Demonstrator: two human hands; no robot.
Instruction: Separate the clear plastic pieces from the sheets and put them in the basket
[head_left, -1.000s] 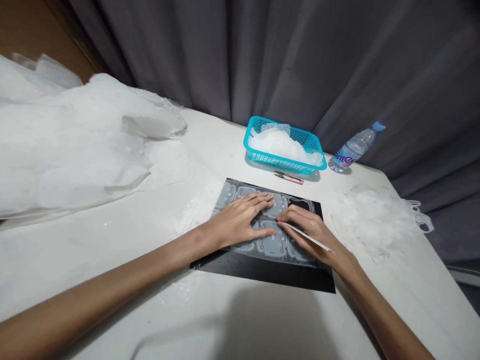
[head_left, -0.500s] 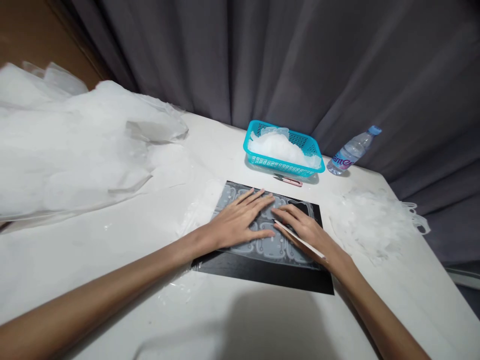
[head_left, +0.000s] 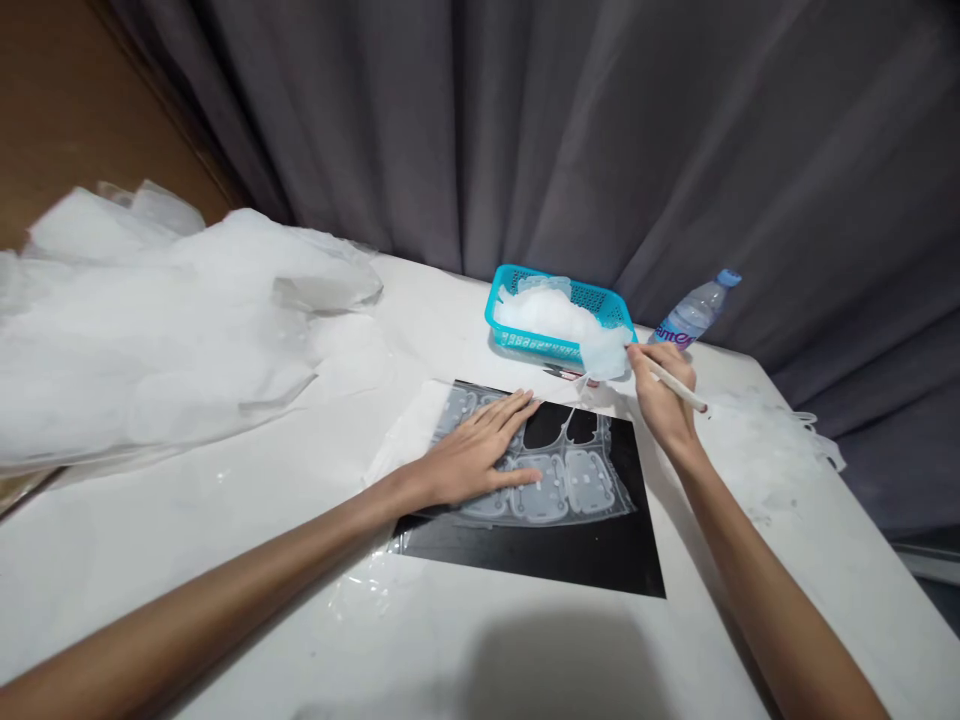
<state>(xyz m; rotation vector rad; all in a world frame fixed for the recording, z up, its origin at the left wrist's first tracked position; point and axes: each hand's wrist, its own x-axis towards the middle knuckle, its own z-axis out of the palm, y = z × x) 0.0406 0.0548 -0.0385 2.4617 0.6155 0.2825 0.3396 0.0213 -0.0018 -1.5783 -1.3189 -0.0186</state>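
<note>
My left hand (head_left: 484,450) lies flat with fingers stretched, pressing a translucent plastic sheet (head_left: 536,490) onto a black mat (head_left: 555,560). Rounded panel shapes with small dots mark the sheet, and dark gaps show along its upper right part. Over the mat's far right corner, my right hand (head_left: 667,395) is closed around a slim white pen-like tool (head_left: 684,390), whose working tip I cannot make out. Its fingertips also pinch a limp translucent piece (head_left: 606,352), held in front of the basket's near right corner. A thin strand trails below that piece towards the sheet.
A turquoise basket (head_left: 525,343) holds white film pieces. Behind my right hand stands a water bottle (head_left: 697,308). A pink-handled cutter (head_left: 559,374) lies partly covered before the basket. White sheets (head_left: 165,340) pile up at left; clear scraps (head_left: 750,450) lie at right.
My right hand has risen from the sheet towards the basket, lifting a translucent piece away and leaving dark gaps. My left hand stays flat on the sheet.
</note>
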